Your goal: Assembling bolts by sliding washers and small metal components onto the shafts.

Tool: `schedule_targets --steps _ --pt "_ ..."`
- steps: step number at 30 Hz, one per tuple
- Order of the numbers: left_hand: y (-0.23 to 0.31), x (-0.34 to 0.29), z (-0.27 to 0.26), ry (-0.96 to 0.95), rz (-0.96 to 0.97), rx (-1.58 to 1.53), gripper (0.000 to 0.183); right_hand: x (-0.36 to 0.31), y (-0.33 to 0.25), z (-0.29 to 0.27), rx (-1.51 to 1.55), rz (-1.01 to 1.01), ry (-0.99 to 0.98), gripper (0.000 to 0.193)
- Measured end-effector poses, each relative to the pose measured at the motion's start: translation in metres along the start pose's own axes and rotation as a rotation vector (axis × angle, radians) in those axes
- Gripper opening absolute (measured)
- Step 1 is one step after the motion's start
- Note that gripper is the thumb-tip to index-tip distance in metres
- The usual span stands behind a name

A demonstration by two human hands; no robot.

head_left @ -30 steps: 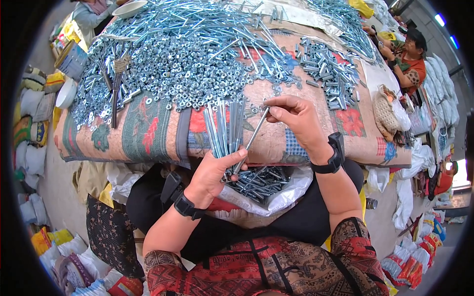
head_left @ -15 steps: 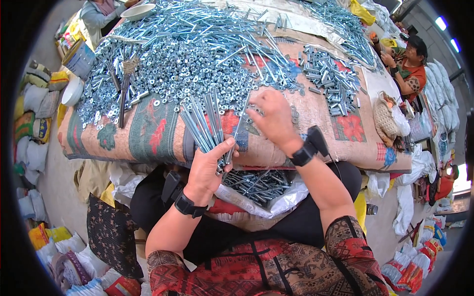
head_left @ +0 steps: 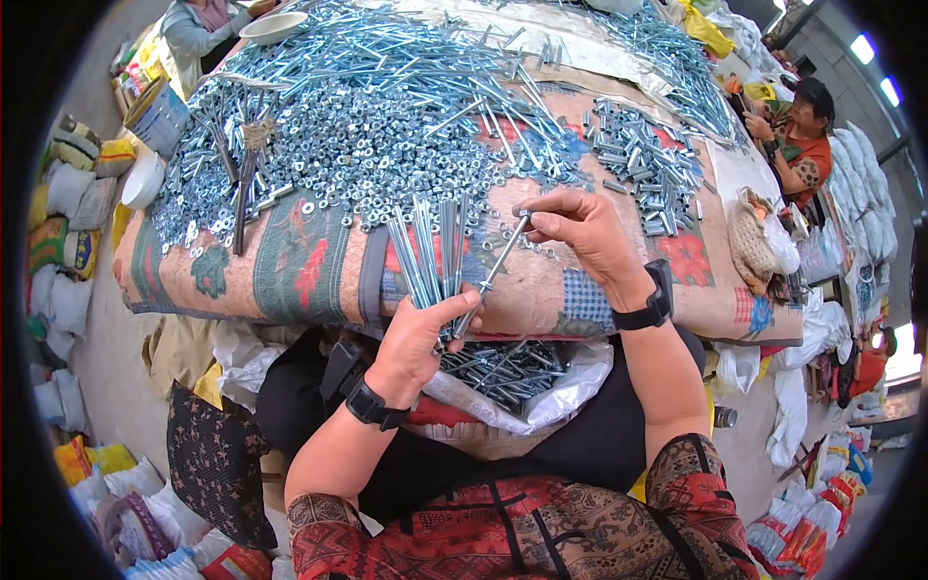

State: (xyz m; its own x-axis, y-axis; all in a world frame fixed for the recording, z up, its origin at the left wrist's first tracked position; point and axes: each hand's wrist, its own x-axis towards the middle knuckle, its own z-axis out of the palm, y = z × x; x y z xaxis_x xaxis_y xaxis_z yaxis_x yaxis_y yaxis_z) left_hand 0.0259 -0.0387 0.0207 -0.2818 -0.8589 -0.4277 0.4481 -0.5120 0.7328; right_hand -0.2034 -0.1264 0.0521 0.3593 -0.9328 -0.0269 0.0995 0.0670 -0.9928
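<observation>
My left hand [head_left: 418,333] is closed round a bundle of long silvery bolts [head_left: 425,256], held upright and fanned out above the table's near edge. One bolt [head_left: 505,253] leans away from the bundle to the right, its lower end between my left thumb and fingers. At that bolt's upper tip, my right hand [head_left: 594,242] pinches a small nut [head_left: 525,215] between thumb and forefinger. Just behind both hands spreads a large heap of loose nuts [head_left: 358,145]. Below them, between my knees, a white sack [head_left: 580,391] holds many dark-looking bolts [head_left: 507,372].
The table has a patterned cloth [head_left: 619,304]. Long rods [head_left: 387,48] lie piled at the back, short metal sleeves [head_left: 648,164] at the right. A dark forked tool [head_left: 242,208] stands at the left of the nuts. A co-worker [head_left: 807,145] sits at the far right, another [head_left: 193,34] at the far left.
My right hand has shifted right and slightly down, its fingers now pinching the nut at the bolt's tip. The leaning bolt tilts further right, and the bundle has moved a little right.
</observation>
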Motion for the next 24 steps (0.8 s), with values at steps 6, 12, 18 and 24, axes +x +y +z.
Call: schedule_targets --steps 6,12,18,24 --pt "-0.005 0.002 0.008 -0.018 -0.004 0.053 0.020 -0.017 -0.005 -0.006 -0.136 -0.064 0.053 0.023" --pt "-0.002 0.007 0.018 -0.096 0.030 0.025 0.016 -0.031 0.011 0.022 0.027 0.231 -0.110 0.023" --pt "-0.007 0.014 0.015 0.012 0.048 0.151 0.016 -0.032 0.005 0.001 -0.008 0.163 -0.020 0.020" --pt "-0.007 0.013 0.014 -0.192 -0.145 -0.060 0.016 -0.035 0.010 0.006 0.060 0.112 -0.005 0.022"
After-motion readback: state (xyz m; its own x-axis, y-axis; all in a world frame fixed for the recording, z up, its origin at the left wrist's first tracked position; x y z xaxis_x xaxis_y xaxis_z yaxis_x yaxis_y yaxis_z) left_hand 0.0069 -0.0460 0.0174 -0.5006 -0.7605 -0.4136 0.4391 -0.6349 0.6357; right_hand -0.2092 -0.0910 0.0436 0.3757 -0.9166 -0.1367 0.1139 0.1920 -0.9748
